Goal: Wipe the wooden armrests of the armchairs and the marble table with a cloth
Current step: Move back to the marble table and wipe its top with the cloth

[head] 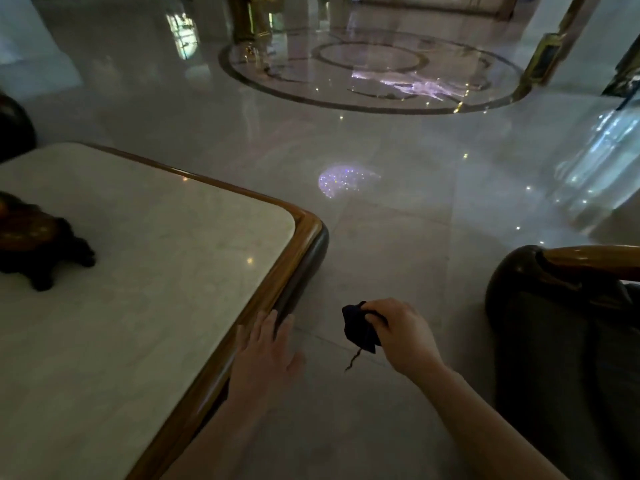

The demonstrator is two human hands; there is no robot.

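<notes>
The marble table (166, 258), white-topped with a rounded wooden rim, fills the left half of the view. My left hand (266, 355) rests flat with fingers spread on that rim near the table's right edge. My right hand (401, 332) hangs over the floor between table and chair, gripping a bunched dark cloth (358, 327) with a loose thread dangling. At the right stands an armchair with a curved wooden armrest (588, 258) and dark upholstery; my right hand is apart from it, to its left.
A dark carved ornament (41, 247) sits on the table's left side. Glossy marble floor (381, 209) stretches ahead with a round inlaid pattern (370, 71) and gold-coloured column bases at the back. Another dark rounded object (14, 126) shows at the far left.
</notes>
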